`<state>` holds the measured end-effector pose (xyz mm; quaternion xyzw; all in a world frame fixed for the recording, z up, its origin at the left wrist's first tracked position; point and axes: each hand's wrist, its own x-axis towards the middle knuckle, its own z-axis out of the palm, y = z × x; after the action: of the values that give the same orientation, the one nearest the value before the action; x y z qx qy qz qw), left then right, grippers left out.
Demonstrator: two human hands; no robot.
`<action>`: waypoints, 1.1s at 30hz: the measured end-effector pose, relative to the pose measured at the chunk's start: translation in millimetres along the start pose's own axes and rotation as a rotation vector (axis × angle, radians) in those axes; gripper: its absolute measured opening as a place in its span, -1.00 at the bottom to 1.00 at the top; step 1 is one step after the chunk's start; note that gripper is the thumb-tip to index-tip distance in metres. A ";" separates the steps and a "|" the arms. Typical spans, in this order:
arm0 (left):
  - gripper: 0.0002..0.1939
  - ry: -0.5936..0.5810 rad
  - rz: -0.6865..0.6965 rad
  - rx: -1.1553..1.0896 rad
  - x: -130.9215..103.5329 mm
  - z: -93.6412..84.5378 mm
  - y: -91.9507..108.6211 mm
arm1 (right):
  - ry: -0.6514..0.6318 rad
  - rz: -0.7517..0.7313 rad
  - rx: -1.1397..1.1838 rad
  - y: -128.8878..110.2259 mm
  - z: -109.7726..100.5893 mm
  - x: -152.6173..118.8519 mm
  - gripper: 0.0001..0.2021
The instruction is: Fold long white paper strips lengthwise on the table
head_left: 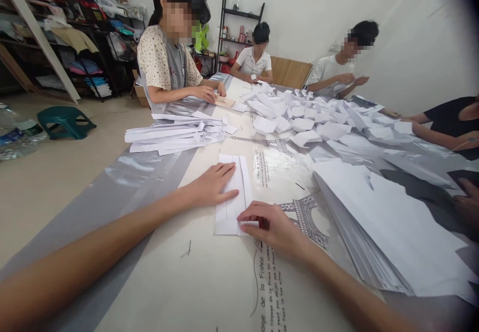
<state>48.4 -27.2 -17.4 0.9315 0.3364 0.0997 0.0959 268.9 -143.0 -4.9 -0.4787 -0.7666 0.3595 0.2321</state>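
A white sheet of paper (226, 226) with long creases lies on the table in front of me, its right side folded over in a strip. My left hand (211, 185) rests flat on the paper's upper left, fingers stretched out and pressing it down. At the lower right edge, my right hand (275, 227) pinches a small flap of the same sheet between thumb and fingers. Part of that flap is hidden by the fingers.
A stack of white paper (389, 212) lies to my right. Folded strips (175, 135) are piled ahead on the left, and many folded paper pieces (307, 115) cover the far table. Several people sit or stand around it. A green stool (65, 121) stands on the floor.
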 end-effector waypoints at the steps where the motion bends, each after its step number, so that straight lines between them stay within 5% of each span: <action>1: -0.25 0.001 0.002 0.000 0.0 0.1 -0.1 | 0.005 0.001 -0.006 0.9 0.6 -0.4 -0.89; 22: -0.26 -0.014 0.006 0.045 -0.1 -0.4 0.0 | -0.081 -0.120 -0.053 -4.4 -0.9 -4.5 -0.96; 33: -0.23 -0.002 0.016 0.030 0.9 3.6 -3.2 | -0.087 -0.014 -0.025 -10.0 1.0 -0.7 -0.86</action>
<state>48.0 -24.6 -21.5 0.9357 0.3301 0.0943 0.0813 262.9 -146.8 2.2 -0.4601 -0.7837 0.3689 0.1950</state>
